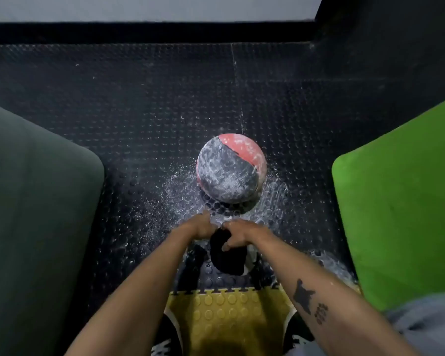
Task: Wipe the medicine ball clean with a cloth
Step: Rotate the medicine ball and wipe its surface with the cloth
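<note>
Nearest the lens, at 6 o'clock: two bare forearms reaching forward over a yellow studded floor tile (226,314), dark tattoo marks on the right forearm. Further along, at the centre of view: left hand (202,227) and right hand (239,233) close together, both holding a black cloth (226,255) that hangs between and below them. Right hand's fingers curled round the cloth's upper edge, thumb pointing back toward 6. Left hand's fingers bunched at the cloth's top corner; exact pinch hard to make out. Just beyond the hands, toward 12: medicine ball (231,168), red and dark grey, smeared all over with white powder, resting on the black studded floor mat (139,98) and not touched by either hand. White powder scattered on the mat around the ball, thickest from 7 to 9 o'clock of it. At 9 o'clock: dark green padded block (31,201). At 3 o'clock: bright green padded block (401,201). At 12: black skirting below a pale wall (165,6).
</note>
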